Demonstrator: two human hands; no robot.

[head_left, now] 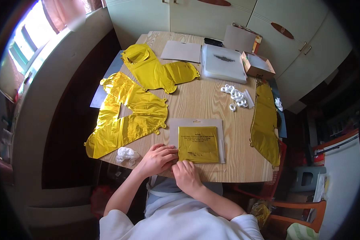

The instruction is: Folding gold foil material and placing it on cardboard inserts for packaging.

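A square of folded gold foil (pixel 198 143), with dark print showing over it, lies on a pale backing card (pixel 174 126) at the table's front edge. The card has a hang hole at its top. My left hand (pixel 160 159) is at the package's lower left side, its fingers bent and closed together on the edge. Beside it, the curled fingers of my right hand (pixel 187 176) close on the lower left corner. The fingertips are partly hidden. A crumpled white wad (pixel 127 155) sits left of my left hand.
Flat gold foil balloons (pixel 152 110) (pixel 158 74) spread over the left of the wooden table (pixel 188 98); another (pixel 265 124) hangs near its right edge. White ribbon rolls (pixel 237 95), a stack of clear bags (pixel 224 64), an open box (pixel 258 66) and pale cards (pixel 181 51) lie beyond.
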